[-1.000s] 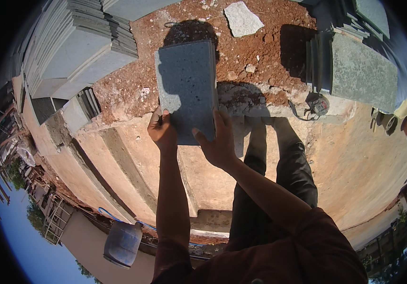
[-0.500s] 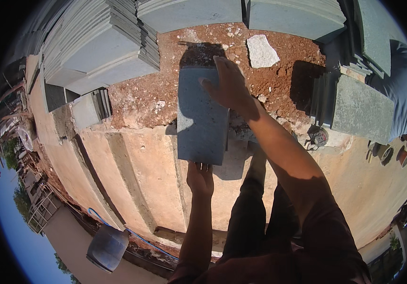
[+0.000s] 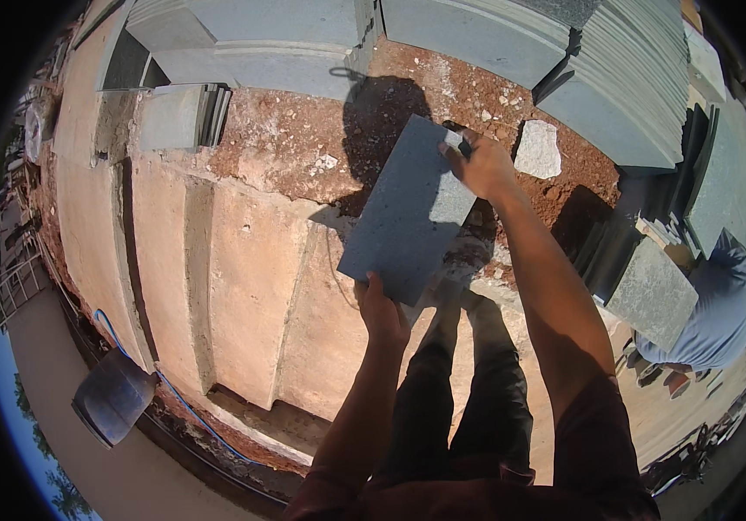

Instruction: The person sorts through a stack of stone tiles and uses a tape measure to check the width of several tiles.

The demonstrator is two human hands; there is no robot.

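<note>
A rectangular grey stone tile [image 3: 403, 208] is held up in front of me, tilted with its far end leaning right. At its near-left end, my left hand [image 3: 383, 311] grips the edge with the thumb on the upper face. My right hand [image 3: 483, 165] grasps the far right corner, its thumb on the face and the fingers partly hidden behind the edge. Part of the tile's face lies in shadow. Below it are reddish soil and pale concrete steps.
Big stacks of grey tiles [image 3: 286, 43] line the far side, with more stacks [image 3: 629, 87] at far right. A short stack [image 3: 184, 117] sits at left. A white stone [image 3: 538, 149] lies on the red soil. At right a person [image 3: 712, 313] bends behind leaning tiles [image 3: 651, 291]. A dark barrel [image 3: 115, 397] stands lower left.
The tile has turned clockwise, its far end swinging right. My right hand has gone from an open palm over the face to gripping the far corner. The whole view has shifted.
</note>
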